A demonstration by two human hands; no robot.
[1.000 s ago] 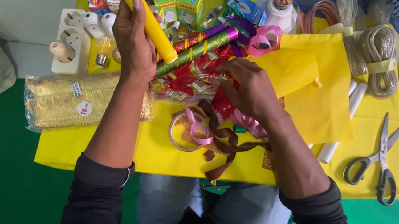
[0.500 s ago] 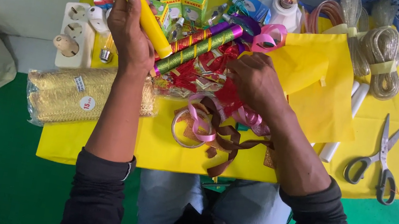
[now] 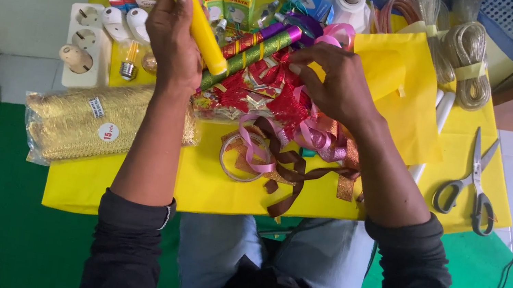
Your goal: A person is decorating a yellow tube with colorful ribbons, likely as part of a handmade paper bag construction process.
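- I see the yellow roll [image 3: 186, 4], a plain bright-yellow tube of rolled paper, smooth and unmarked, raised off the table and tilted, with its upper end running out of the top of the view and its lower end pointing down toward the ribbons.
- My left hand [image 3: 172, 46] has its grip closed around that roll near its lower end, the thumb laid along its side.
- Just beside the roll's lower end lies a green and gold striped roll [image 3: 254, 53], slanting the other way, with a red striped one next to it.
- My right hand [image 3: 336, 84] rests fingers down on the heap of red foil bows [image 3: 265, 93]; whether its grip is closed on anything I cannot tell.
- Below the heap, pink and brown ribbons [image 3: 282, 159] lie curled in loops.
- All of it sits on a table [image 3: 124, 188] covered in yellow paper.
- To the left lie a clear bag of gold trim [image 3: 82, 125] and a white socket strip [image 3: 82, 42].
- Well apart on the right lie scissors [image 3: 472, 180], blades closed.
- A loose yellow sheet [image 3: 409, 100] lies between the right hand and the scissors.
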